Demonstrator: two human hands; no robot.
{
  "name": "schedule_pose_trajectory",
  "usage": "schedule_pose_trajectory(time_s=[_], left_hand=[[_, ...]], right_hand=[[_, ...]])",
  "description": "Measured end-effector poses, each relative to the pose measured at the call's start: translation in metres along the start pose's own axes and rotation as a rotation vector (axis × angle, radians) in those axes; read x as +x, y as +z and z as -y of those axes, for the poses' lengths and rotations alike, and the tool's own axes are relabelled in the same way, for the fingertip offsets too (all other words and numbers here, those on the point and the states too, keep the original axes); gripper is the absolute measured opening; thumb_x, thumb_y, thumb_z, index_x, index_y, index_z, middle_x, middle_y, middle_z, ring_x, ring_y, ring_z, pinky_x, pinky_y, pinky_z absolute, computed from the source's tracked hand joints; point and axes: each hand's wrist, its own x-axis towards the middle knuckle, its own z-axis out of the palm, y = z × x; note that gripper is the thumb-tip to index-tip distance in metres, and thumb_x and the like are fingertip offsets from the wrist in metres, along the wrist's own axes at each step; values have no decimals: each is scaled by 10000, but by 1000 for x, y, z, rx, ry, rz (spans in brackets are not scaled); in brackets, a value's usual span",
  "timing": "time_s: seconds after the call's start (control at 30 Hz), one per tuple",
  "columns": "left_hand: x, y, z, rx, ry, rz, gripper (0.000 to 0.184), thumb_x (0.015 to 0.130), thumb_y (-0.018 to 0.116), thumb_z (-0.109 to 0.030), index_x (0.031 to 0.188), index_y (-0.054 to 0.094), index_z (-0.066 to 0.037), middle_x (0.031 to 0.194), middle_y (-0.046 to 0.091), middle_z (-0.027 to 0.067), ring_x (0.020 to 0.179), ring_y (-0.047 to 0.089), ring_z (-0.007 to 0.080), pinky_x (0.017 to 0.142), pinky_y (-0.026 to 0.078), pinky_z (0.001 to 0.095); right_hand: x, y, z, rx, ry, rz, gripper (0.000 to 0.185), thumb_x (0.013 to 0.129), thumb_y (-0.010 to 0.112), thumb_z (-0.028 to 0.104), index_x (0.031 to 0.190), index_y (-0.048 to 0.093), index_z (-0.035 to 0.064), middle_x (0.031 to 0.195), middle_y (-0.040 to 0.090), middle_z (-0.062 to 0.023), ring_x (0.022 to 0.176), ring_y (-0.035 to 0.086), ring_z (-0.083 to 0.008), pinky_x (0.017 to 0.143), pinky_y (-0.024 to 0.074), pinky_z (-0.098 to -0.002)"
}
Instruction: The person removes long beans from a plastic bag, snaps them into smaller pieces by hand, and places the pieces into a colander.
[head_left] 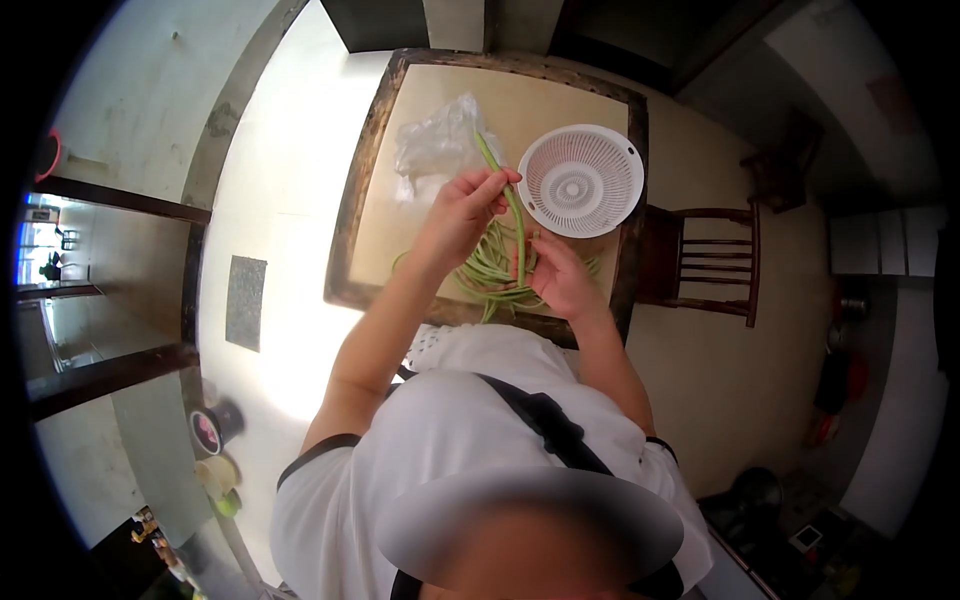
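Note:
A long green bean (517,222) runs up and down above the table, its upper end reaching toward a crumpled clear plastic bag (430,150). My left hand (465,212) is closed, pinching the bean between thumb and fingertips. Lower down, my right hand (562,277) has its fingers curled around the bean's lower part. Beneath both hands lies a loose pile of long green beans (487,268), partly hidden by them. A white slotted plastic basket (580,180) stands just right of the held bean; no beans show in it.
The square table has a dark wooden rim (352,225). A wooden chair (715,262) stands at its right side. On the floor at left are a grey mat (246,303) and a dark bucket (228,420) with something pink inside.

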Motion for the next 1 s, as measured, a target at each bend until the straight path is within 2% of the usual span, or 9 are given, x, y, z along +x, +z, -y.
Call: schedule_pose_trajectory(time_s=[0.07,0.3,0.4,0.47,0.57,0.6,0.67,0.87,1.0], left_hand=[[1,-1,7,12,-17,-34,188,837,494,-132,958,550,0,799,548,-7,657,471,43,619,393,170],[4,-1,8,125,-5,-77,203,839,492,-135,978,553,-1,799,552,-12,654,456,38,616,382,166],[8,-17,3,28,0,-132,210,838,496,-143,984,556,-5,814,553,-9,661,450,36,615,374,163],[10,-24,-6,201,62,-232,202,836,500,-147,970,563,-9,805,549,-9,662,445,40,617,371,163],[3,-9,-4,252,96,-126,174,835,500,-140,924,570,-7,793,541,-12,662,445,49,624,372,165],[-1,0,-6,274,108,-67,167,834,502,-138,909,570,-5,801,543,-9,663,447,51,627,372,165],[-2,9,-18,311,150,-60,164,835,501,-140,893,568,-2,807,549,-7,671,457,48,632,376,165],[4,-7,-8,185,-62,21,169,835,499,-136,900,569,3,797,554,2,628,470,42,611,395,162],[5,-3,5,208,-111,4,175,831,504,-131,906,569,14,769,549,-1,612,469,41,602,398,159]], right_hand=[[-11,21,13,-171,-16,204,161,836,383,144,894,486,35,768,476,-23,646,453,-118,638,406,-247],[-6,11,3,-223,-3,258,158,842,367,150,874,478,41,696,467,-12,597,440,-97,560,381,-216],[-3,4,-6,-356,-60,168,134,839,378,147,848,476,57,638,444,12,522,403,-74,470,335,-187],[1,-3,-13,-506,-86,88,112,835,395,146,821,474,68,616,429,32,471,365,-58,413,293,-174],[28,-29,-35,-731,-153,-49,108,837,398,141,812,471,64,612,424,42,434,338,-55,382,262,-166],[36,-47,-43,-728,-154,-53,108,837,398,141,812,471,64,612,424,42,434,338,-55,382,262,-166],[49,-78,-52,-423,165,-122,127,841,401,148,848,484,53,649,452,17,494,394,-72,441,327,-181],[3,15,5,10,5,146,170,839,419,158,925,502,37,759,495,-41,676,474,-110,614,403,-239],[3,15,9,-136,-11,286,144,831,411,132,894,503,39,725,485,-26,634,458,-98,580,392,-215]])
